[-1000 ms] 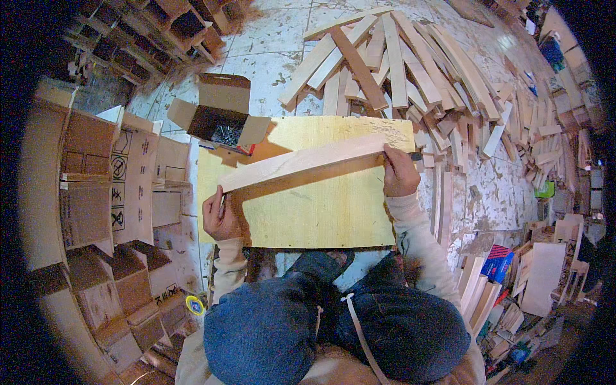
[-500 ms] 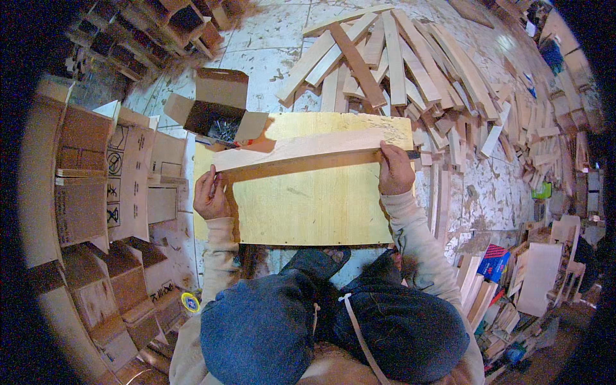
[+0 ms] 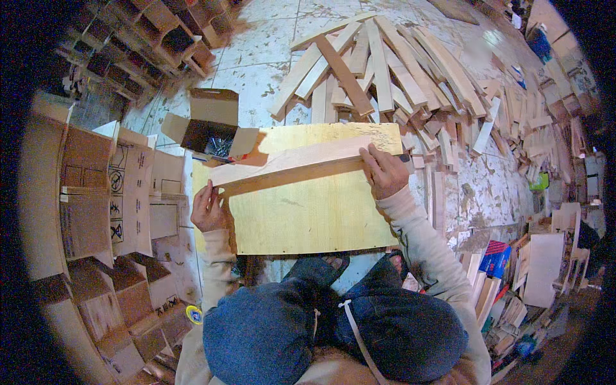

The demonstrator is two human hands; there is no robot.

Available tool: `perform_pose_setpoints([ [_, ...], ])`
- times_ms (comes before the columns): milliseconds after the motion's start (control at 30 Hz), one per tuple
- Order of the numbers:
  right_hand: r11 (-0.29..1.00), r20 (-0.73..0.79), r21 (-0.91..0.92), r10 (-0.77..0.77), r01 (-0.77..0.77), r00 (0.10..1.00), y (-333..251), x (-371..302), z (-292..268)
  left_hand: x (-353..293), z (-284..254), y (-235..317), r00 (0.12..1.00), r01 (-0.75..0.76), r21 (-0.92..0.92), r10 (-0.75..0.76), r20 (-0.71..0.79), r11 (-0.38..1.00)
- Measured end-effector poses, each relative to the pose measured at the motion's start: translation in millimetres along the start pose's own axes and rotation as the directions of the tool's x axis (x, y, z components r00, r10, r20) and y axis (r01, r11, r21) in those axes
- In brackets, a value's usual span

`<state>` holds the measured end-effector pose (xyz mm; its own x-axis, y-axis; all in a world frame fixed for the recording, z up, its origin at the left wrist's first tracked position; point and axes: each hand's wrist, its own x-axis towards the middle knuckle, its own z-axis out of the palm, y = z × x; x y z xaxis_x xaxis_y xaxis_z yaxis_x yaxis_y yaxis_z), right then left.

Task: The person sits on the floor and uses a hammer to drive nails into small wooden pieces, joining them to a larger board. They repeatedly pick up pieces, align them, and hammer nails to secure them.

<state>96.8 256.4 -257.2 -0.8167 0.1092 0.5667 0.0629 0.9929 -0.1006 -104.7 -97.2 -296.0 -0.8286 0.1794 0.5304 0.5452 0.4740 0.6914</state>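
A long pale wooden strip (image 3: pixel 292 158) lies slantwise above a yellow wooden board (image 3: pixel 301 221), its right end farther from me. My left hand (image 3: pixel 207 208) pinches the strip's left end between thumb and fingers. At the other end, my right hand (image 3: pixel 385 173) grips the strip with its fingertips over the edge; the thumb is mostly hidden. A shadow runs along the strip's near side. Behind its left part stands an open cardboard box (image 3: pixel 215 106) holding dark metal nails or screws (image 3: pixel 220 146). A dark handle-like end (image 3: pixel 403 158) sticks out beside my right hand.
A heap of wooden strips (image 3: pixel 385 70) spreads on the tiled floor (image 3: pixel 263 61) beyond the board. Cardboard compartments (image 3: pixel 131 192) stand on the left. At the right are stacked wood pieces, a blue-and-red box (image 3: pixel 495 258) and a green item (image 3: pixel 539 181). A yellow-rimmed roll (image 3: pixel 194 314) lies near my left knee.
My right hand has shifted slightly inward, and its fingers now reach farther over the strip's end. The left hand keeps its hold. The whole view has moved a little.
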Motion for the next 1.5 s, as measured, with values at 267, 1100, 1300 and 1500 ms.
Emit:
perform_pose_setpoints([
  [267,0.985,-0.027,0.137,-0.098,0.101,0.995,13.5,-6.0,13.5,11.2,0.6,4.0,0.976,0.161,-0.267,-0.194,-0.099,0.950],
  [1100,0.998,-0.031,-0.015,-0.067,0.067,0.997,6.9,-12.9,26.3,148.9,80.9,-19.5,0.710,-0.142,0.472,-0.242,0.662,0.870],
  [1300,0.998,0.128,0.065,0.007,-0.015,0.992,5.7,-11.9,24.2,156.4,80.5,-31.7,0.720,-0.126,0.423,-0.211,0.661,0.897],
  [1500,0.993,0.018,0.113,0.015,-0.017,1.000,8.2,-14.6,31.8,172.9,54.4,-39.9,0.770,-0.064,0.197,-0.077,0.633,0.978],
])
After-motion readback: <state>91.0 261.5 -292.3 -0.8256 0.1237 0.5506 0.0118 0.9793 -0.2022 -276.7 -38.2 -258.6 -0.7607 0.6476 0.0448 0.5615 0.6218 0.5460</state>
